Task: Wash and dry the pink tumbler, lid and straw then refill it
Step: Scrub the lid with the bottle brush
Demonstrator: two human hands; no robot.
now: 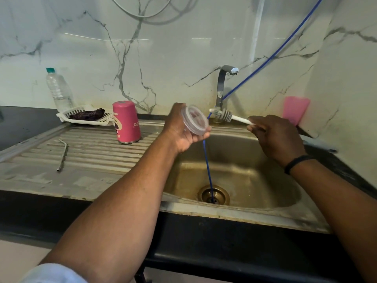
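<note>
Fingers of left hand (179, 129) curl round one clear round lid (195, 120); right hand (273, 137) fingers clamp one white bristle brush (228, 116).
One pink tumbler (126, 121), smooth, upside down on ribbed steel drainboard (91, 152), left of the lid hand; one bent metal straw (62, 155) further left. Blue hose (208, 164) drops between both hands into the sink (244, 180) drain, below one tap (222, 86).

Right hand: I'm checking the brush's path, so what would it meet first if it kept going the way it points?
The right hand points its bottle brush leftward. The bristles sit near the faucet base; beyond is the lid in the left hand. Likely the lid first, though depth is unclear.
</note>
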